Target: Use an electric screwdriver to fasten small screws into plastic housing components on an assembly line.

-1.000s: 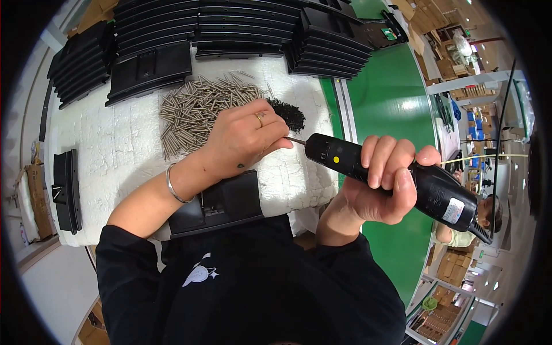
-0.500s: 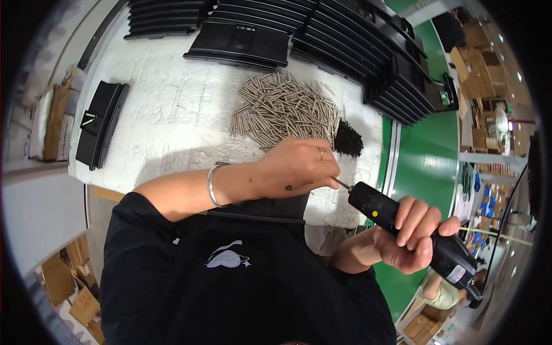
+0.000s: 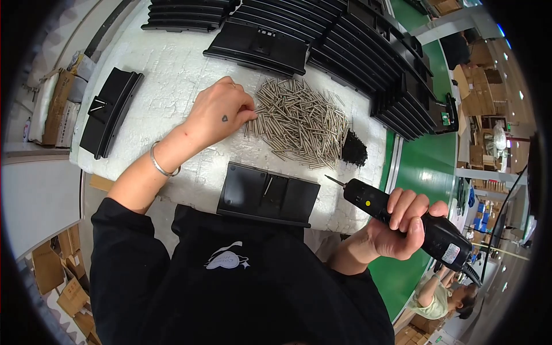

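My left hand reaches to the left edge of a pile of thin metal pins. Its thumb and fingertips are pinched together there; what lies between them is too small to make out. Wrapped in my right hand is a black electric screwdriver, its bit pointing up and left, touching nothing. Close in front of me lies a black plastic panel with a recess, and one metal pin rests in it. A heap of small black screws sits beside the pin pile, near the screwdriver's tip.
Another black panel with pins in it lies on the left of the white foam-covered table. Stacked black panels line the far side. To the right runs a green surface; a co-worker sits beyond it.
My left hand has left the screwdriver's tip and moved up and left to the pin pile, uncovering the near panel. The screwdriver stays at about the same place in my right hand.
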`<state>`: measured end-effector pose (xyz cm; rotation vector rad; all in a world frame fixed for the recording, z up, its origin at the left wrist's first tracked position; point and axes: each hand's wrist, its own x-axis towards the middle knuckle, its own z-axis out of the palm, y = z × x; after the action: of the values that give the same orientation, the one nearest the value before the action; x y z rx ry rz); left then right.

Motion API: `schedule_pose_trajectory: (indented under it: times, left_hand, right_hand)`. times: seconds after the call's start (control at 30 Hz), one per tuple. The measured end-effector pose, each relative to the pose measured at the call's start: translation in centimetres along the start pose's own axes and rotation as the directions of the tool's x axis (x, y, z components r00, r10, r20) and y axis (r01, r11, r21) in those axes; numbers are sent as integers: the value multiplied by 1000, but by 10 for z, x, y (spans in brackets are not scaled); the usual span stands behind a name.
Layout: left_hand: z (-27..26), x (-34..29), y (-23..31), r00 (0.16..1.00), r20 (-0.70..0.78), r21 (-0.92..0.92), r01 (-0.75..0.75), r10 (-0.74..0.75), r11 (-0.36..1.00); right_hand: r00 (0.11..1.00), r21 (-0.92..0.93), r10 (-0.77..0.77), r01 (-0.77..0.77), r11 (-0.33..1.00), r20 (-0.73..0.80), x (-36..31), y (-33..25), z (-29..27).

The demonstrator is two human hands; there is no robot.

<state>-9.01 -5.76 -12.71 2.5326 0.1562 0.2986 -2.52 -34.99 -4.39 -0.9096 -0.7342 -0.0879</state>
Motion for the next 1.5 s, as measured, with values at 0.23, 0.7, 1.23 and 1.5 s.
schedule_pose_trajectory:
  times: [0.23,0.7,1.23,1.5]
  left_hand:
    - [-2,4,0,998,70,84,-10,4,996]
    - [12,-61,68,966,-172,-204,-226,192,952]
    - [36,-73,78,969,-218,-240,-168,115,956]
    - [38,-73,75,972,-212,-255,-159,105,954]
  right_hand:
    - [1000,-38,2,-3,999,-18,-3,-5,0]
    - [985,50,125,-132,990,123,-13,2,27]
    - [893,-26,241,-250,968,380,-15,11,22]
    - [900,-28,267,-274,961,345,-17,18,30]
